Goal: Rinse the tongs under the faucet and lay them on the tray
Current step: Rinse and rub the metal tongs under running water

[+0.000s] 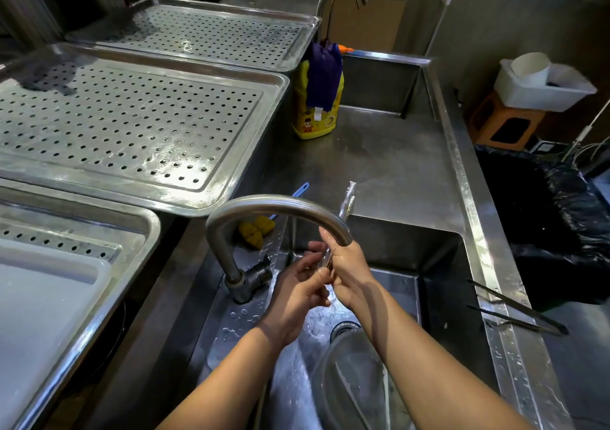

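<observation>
Tongs (346, 202): clear, thin, tips above the hands.
Right hand (351, 272): grips them.
Left hand (297, 289): pinches lower end.
Hidden: middle behind faucet (274, 205), end inside fingers.

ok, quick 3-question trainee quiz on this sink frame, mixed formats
1. True or false: the left hand and the right hand both hold the tongs under the faucet.
2. The yellow bottle stands: A) on a shelf B) on the counter C) on the floor.
3. Fill in: the glass bowl sits in the ____.
Key: 1 true; 2 B; 3 sink.
</observation>
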A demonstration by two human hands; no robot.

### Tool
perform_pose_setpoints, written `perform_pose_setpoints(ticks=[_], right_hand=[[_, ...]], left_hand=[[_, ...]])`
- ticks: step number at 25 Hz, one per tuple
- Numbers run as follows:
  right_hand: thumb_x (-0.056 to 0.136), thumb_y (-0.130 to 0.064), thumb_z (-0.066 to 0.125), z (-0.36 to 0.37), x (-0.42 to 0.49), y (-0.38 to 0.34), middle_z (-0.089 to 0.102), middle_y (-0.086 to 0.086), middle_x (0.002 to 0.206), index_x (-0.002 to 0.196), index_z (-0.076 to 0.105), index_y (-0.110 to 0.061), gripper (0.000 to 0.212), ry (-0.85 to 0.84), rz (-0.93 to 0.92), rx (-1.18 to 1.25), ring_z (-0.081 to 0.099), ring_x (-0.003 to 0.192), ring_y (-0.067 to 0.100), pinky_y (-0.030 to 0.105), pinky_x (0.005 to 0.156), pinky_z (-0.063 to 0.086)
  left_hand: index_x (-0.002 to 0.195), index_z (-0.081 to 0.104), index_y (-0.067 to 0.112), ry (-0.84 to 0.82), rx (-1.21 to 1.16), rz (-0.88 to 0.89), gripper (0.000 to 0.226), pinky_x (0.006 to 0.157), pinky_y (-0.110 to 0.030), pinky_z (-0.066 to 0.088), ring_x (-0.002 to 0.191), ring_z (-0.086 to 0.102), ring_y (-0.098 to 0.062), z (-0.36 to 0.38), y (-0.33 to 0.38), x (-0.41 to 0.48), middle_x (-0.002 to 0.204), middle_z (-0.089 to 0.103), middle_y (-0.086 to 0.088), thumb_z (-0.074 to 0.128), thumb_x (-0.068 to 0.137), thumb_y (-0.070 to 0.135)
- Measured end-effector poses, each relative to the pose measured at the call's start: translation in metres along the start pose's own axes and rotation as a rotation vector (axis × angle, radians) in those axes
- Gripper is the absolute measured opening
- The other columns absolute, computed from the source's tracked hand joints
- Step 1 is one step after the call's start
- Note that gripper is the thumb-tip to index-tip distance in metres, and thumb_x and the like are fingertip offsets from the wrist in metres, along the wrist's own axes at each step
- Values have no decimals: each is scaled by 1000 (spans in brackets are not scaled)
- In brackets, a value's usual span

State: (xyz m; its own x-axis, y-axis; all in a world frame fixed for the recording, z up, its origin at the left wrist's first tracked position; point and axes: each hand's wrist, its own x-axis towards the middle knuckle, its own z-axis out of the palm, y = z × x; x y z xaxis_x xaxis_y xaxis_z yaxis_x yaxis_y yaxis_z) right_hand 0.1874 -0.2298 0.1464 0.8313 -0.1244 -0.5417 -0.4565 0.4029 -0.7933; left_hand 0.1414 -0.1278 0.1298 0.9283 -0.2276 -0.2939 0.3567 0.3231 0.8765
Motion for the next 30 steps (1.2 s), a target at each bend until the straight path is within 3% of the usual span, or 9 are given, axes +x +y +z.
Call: perform_pose_setpoints(ticks=[4, 9, 13, 17, 22, 25, 27, 29, 30], right_hand=[[96, -16, 59, 4, 0, -6, 65, 14, 77, 111, 60, 2, 23, 78, -12, 145, 63, 59, 21, 30, 53, 54], [94, -16, 64, -3, -19, 0, 66, 4, 61, 94, 63, -11, 5, -120, 70, 77, 62, 51, 17, 28, 49, 53], [90, -17, 68, 1, -29, 0, 71, 9, 74, 89, 66, -14, 4, -198, 78, 56, 64, 57, 19, 31, 57, 54], [98, -25, 54, -4, -28, -6, 74, 13, 84, 103, 66, -8, 22, -204, 81, 221, 68, 65, 24, 37, 67, 57], [92, -37, 62, -4, -40, 15, 75, 14, 80, 89, 70, -7, 31, -275, 103, 239, 72, 64, 24, 34, 67, 61], [89, -23, 68, -11, -36, 3, 77, 13, 94, 105, 66, -8, 22, -215, -33, 210, 72, 71, 24, 35, 70, 62], [97, -14, 62, -12, -37, 4, 75, 13, 103, 120, 56, -11, 24, -140, -113, 219, 73, 72, 20, 28, 61, 61], [97, -22, 64, -6, -43, 22, 70, 12, 114, 127, 48, -13, 36, -56, -150, -10, 74, 77, 12, 23, 59, 58], [95, -29, 67, -4, -45, 34, 67, 10, 122, 134, 44, -13, 48, -39, -162, -164, 73, 89, 9, 24, 70, 60]], left_hand=[[101, 69, 24, 110, 289, 55, 29, 49, -26, 53, 55, 61, -10, 1, -1, -6, 68, 72, 6, 72, 80, 5], [97, 59, 12, 99, 468, -16, 35, 39, -26, 40, 45, 53, -19, -15, -5, -22, 62, 59, -8, 74, 66, 12], [92, 56, -4, 32, 500, -113, 34, 39, -28, 36, 35, 44, -22, -15, -15, -33, 47, 47, -10, 59, 65, 16], [84, 58, -2, 57, 531, -197, 31, 42, -26, 36, 35, 45, -21, -26, -16, -45, 46, 48, -10, 53, 57, 13], [95, 53, 6, 34, 592, -114, 35, 41, -24, 37, 38, 45, -15, -22, -13, -48, 51, 50, -1, 68, 64, 8], [89, 47, 8, 69, 500, -53, 33, 48, -32, 32, 40, 37, -11, -13, -26, -55, 48, 41, 3, 69, 65, 12], [89, 46, 11, 111, 567, -1, 32, 57, -38, 33, 47, 37, -11, -12, -32, -56, 53, 41, 5, 71, 68, 9], [95, 47, 19, 150, 713, 105, 34, 63, -30, 42, 56, 47, -7, -11, -32, -51, 64, 51, 12, 73, 76, 7], [99, 46, 24, 173, 800, 172, 35, 62, -19, 42, 64, 54, -6, -10, -30, -48, 73, 55, 17, 72, 80, 10]])
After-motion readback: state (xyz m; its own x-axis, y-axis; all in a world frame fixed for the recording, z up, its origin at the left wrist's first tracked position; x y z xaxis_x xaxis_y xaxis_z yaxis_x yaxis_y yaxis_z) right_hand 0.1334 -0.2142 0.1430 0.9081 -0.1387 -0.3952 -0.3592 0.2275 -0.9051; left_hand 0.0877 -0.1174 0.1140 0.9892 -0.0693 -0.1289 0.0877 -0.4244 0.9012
